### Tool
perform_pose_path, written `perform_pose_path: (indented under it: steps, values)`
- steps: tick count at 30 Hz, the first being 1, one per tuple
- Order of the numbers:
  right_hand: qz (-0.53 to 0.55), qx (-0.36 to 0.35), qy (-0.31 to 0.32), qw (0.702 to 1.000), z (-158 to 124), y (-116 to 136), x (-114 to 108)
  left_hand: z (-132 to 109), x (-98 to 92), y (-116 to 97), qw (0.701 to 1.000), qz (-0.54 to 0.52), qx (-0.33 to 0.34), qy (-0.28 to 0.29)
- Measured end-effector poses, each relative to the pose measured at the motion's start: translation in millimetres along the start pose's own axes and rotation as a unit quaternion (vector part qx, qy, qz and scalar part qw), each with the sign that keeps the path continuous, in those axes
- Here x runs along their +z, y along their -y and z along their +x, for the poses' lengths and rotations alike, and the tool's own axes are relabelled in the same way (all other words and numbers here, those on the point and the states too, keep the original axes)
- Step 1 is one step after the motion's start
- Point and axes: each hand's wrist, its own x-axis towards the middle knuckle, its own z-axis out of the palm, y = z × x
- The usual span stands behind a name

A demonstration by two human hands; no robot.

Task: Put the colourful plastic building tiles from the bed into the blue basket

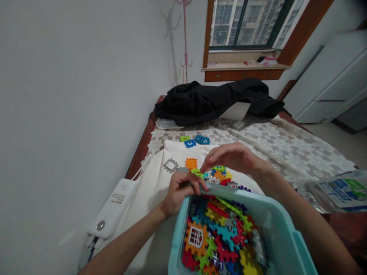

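Note:
A teal plastic bin (pixel 275 221) full of several colourful interlocking toy pieces (pixel 220 236) sits tilted near me on a white cloth (pixel 160 179). My left hand (pixel 179 193) is closed over the bin's far rim, fingers curled round the edge. My right hand (pixel 229 157) hovers just beyond the rim with fingers bent downward, its tips touching a heap of pieces (pixel 219 175) lying on the cloth. An orange piece (pixel 190 163) and a grey window piece (pixel 171 165) lie further out, and blue and green pieces (pixel 196 140) beyond them.
A white power bank (pixel 113 208) with a cable lies at the left by the wall. A black garment (pixel 212 100) is draped at the far end of the lace-covered table (pixel 286 149). A plastic package (pixel 341 191) lies at the right. A window is behind.

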Motion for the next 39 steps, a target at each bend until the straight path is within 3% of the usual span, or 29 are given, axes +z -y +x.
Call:
perform_pose_path:
  steps: [3,5,9,13,22,30,34,39]
  values:
    - [-0.1,-0.01,-0.144,0.985,-1,-30,-16,0,-0.7,-1,1.0,0.009,0.008,0.0]
    - [-0.238,0.052,-0.166,0.956,-2,-52,-22,0,-0.8,-1,1.0,0.014,0.012,-0.001]
    - [-0.445,0.158,-0.047,0.88,-5,-91,-19,0,0.2,-2,1.0,0.014,0.018,0.0]
    - [-0.511,0.172,0.063,0.84,-6,-110,-10,1,1.0,-2,1.0,0.005,0.015,0.001]
    - [-0.496,0.128,0.035,0.858,-5,-108,-12,1,1.0,-2,1.0,0.005,0.019,0.002]
    - [-0.345,0.103,0.1,0.928,-10,-120,-12,0,0.0,0,1.0,0.013,0.01,-0.004]
    - [-0.333,0.114,0.14,0.925,-10,-133,-15,0,1.6,-2,1.0,0.015,0.012,-0.008]
    - [-0.366,0.106,0.097,0.919,-9,-128,-10,0,3.5,-4,1.0,0.01,0.005,-0.013]
